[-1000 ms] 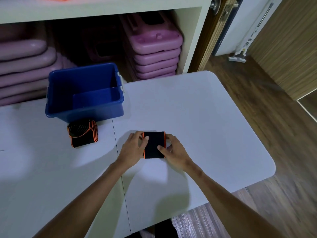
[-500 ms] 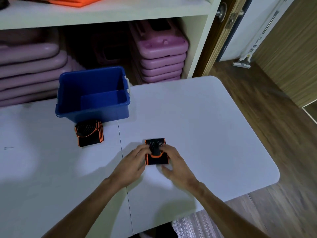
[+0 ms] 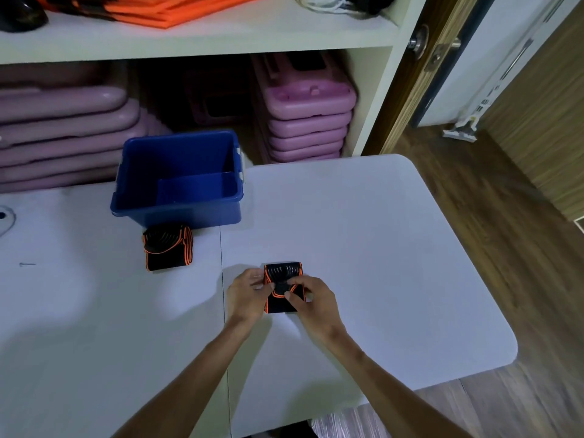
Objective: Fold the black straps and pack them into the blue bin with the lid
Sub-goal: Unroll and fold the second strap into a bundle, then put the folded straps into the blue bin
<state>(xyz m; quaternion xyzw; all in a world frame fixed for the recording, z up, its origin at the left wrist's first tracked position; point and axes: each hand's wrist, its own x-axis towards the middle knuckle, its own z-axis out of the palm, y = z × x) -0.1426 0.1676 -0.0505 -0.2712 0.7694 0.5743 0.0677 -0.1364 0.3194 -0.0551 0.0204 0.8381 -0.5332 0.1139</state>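
A folded black strap with orange edging (image 3: pixel 282 273) lies on the white table (image 3: pixel 379 248) near the middle. My left hand (image 3: pixel 245 294) grips its left side and my right hand (image 3: pixel 311 300) pinches its top layer from the right. A second folded black strap (image 3: pixel 166 251) rests on the table just in front of the open blue bin (image 3: pixel 177 213), which stands at the table's back edge with nothing visible inside. No lid is visible.
Behind the table a white shelf unit (image 3: pixel 373 99) holds stacked purple plastic steps (image 3: pixel 308 121) and, on the upper shelf, orange mats (image 3: pixel 158 7). A wooden door (image 3: pixel 420 67) and wood floor (image 3: pixel 505 200) lie to the right. A seam runs down the table.
The flat black strap between my hands has been folded over into a thicker bundle, showing its ribbed layers. My head has tilted up, bringing more of the shelf into view.
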